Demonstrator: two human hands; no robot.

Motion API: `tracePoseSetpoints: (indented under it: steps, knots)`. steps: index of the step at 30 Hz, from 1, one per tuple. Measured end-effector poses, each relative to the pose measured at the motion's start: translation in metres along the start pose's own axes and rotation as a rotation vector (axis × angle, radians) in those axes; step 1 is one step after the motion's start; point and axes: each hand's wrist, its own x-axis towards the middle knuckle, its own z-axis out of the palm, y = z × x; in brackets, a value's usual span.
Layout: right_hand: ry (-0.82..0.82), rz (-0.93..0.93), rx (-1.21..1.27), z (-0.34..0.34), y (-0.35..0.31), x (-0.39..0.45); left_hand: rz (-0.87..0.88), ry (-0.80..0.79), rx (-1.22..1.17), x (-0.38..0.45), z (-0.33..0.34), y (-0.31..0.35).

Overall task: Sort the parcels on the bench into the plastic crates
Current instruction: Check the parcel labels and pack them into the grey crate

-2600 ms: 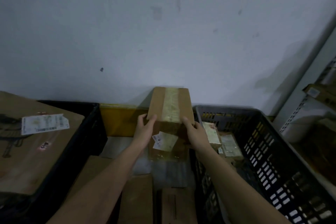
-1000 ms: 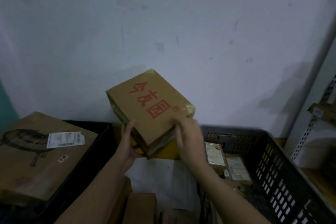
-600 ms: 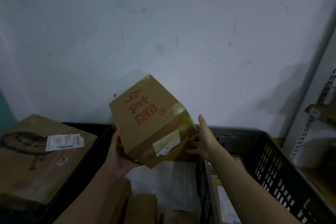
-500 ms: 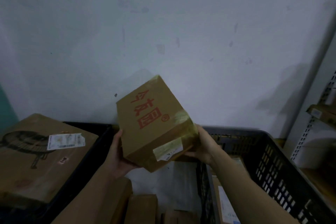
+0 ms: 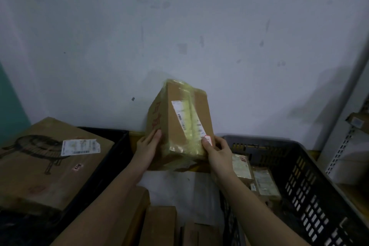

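I hold a brown cardboard parcel (image 5: 179, 124) in the air between both hands, above the gap between the two crates. Its taped face with a white label is turned toward me, and red characters show on its left side. My left hand (image 5: 148, 146) lies flat against the left side with straight fingers. My right hand (image 5: 216, 151) grips the lower right corner, thumb over the front face. A dark grey plastic crate (image 5: 311, 168) stands at the right and a black crate (image 5: 111, 158) at the left.
A large cardboard box (image 5: 46, 164) with a white label fills the black crate. Small parcels (image 5: 255, 173) lie in the grey crate. More cardboard boxes (image 5: 159, 223) and a white sheet sit on the bench below my arms. Metal shelving (image 5: 347, 142) rises at the right, a wall behind.
The parcel has been rotated in my hands: the face with red characters now points left and the taped, labelled face points toward me. My right hand moved to the lower right corner.
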Motion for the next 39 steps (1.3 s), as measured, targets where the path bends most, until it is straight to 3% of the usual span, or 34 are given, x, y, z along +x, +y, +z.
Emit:
tracePoseSetpoints:
  steps: [3, 7, 18, 29, 39]
  knots:
    - [-0.022, -0.097, -0.087, 0.005, -0.001, -0.008, 0.034, -0.121, -0.101, -0.015, 0.018, 0.019]
    - [-0.088, -0.129, -0.097, 0.006, 0.004, -0.018, 0.053, -0.012, -0.123, -0.017, 0.024, 0.01]
    - [-0.27, -0.284, -0.137, -0.008, 0.004, -0.024, 0.117, -0.022, -0.193, -0.023, 0.036, -0.002]
    - [-0.166, -0.353, -0.094, -0.042, -0.017, -0.017, 0.236, -0.002, -0.135, -0.032, 0.072, 0.017]
    - [-0.052, -0.33, -0.088, -0.145, -0.051, -0.014, 0.272, -0.141, -0.152, -0.053, 0.169, 0.044]
